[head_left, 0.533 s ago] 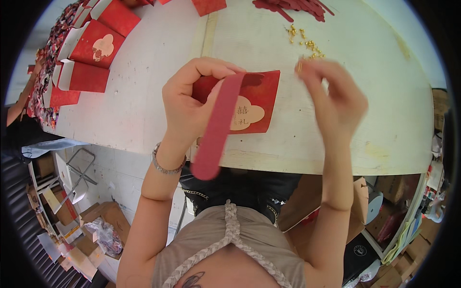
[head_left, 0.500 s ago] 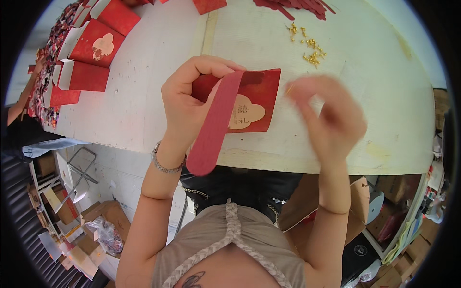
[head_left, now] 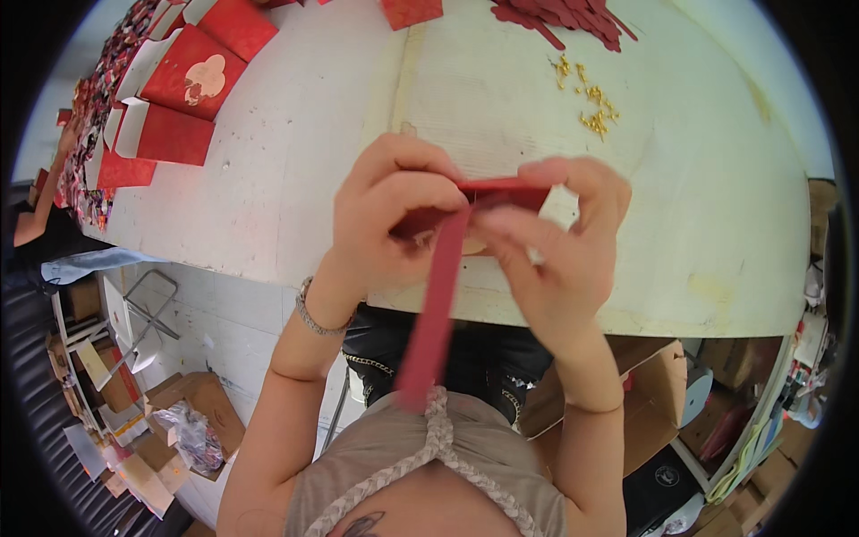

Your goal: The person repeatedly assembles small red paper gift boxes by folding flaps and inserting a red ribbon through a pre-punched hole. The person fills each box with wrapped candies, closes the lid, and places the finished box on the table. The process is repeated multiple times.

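Above the near edge of the table, my left hand (head_left: pixel 380 215) grips a small red gift box (head_left: pixel 517 190) by its left side. Its thumb and fingers also pinch the top end of a dark red strap (head_left: pixel 434 309) with a rounded end, which hangs down toward my lap. My right hand (head_left: pixel 573 242) is closed over the box's right side, its thumb inside or behind the rim and its fingertips near the strap's top. Whether a small fastener sits between those fingertips is hidden. The box tilts, and its pale label is mostly covered.
Gold paper fasteners (head_left: pixel 595 112) lie loose on the white table (head_left: pixel 304 134), below a heap of dark red straps (head_left: pixel 573 18). Open red boxes (head_left: pixel 192 76) stand at the far left beside a pile of wrapped sweets (head_left: pixel 94 103). Another person's arm (head_left: pixel 45 206) reaches in there.
My right hand has moved left and onto the box; before, it was apart from it with a small gold piece in its fingers. The box has tilted, and the strap swings lower.
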The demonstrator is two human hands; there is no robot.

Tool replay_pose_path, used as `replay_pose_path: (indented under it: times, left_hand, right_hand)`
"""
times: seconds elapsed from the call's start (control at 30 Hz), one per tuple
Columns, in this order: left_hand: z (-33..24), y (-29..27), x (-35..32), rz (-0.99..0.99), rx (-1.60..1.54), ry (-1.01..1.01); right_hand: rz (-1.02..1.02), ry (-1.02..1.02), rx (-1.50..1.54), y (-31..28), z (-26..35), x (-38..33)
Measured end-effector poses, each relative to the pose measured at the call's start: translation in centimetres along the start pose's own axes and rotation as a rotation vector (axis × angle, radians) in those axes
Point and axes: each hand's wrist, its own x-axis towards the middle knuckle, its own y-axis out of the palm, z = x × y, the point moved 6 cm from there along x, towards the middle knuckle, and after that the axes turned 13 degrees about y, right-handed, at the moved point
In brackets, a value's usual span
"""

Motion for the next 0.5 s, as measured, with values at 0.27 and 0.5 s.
replay_pose_path:
  times: [0.27, 0.5]
  left_hand:
    - [-0.4, -0.2, -1.6, -0.093, -0.017, 0.132]
    - [-0.1, -0.8, -1.1, -0.058, -0.086, 0.062]
  right_hand:
    - [-0.014, 0.021, 0.078, 0.8, -0.5, -1.9]
    - [0.090, 0.379, 0.395, 1.7, -1.7, -1.0]
